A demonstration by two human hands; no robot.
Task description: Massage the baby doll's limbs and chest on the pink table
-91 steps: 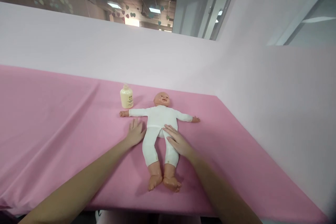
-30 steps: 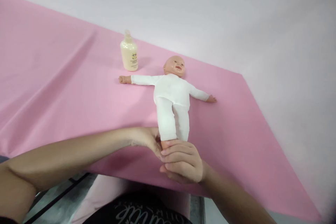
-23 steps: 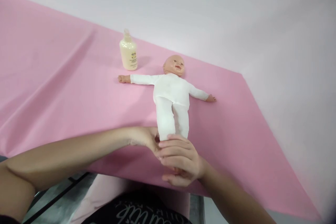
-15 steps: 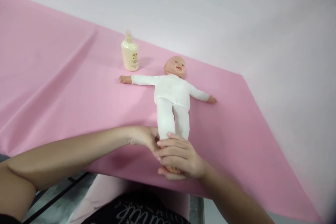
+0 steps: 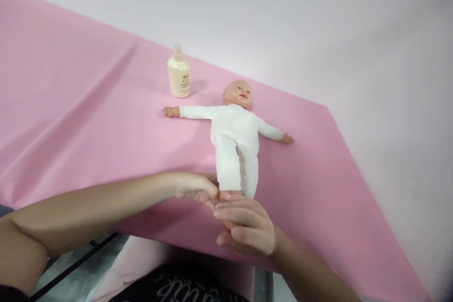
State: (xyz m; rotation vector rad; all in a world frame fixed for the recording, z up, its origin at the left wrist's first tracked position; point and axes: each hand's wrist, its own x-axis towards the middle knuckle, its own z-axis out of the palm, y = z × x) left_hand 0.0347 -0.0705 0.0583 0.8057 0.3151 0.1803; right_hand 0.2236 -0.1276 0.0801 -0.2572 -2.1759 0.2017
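In the head view, your right hand (image 5: 247,231) curls closed over the feet of the baby doll (image 5: 235,137), which lies face-up at the frame's centre on the pink cloth (image 5: 88,122). Your left hand (image 5: 194,188) pinches the ankle, likely steadying it. A cream lotion bottle (image 5: 179,75) stands upright just above the doll's outstretched arm.

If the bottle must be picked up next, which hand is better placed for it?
Probably the left. The cream bottle stands left of the doll, on the side of the left hand. The right hand is wrapped around the doll's feet and lies farther from the bottle.
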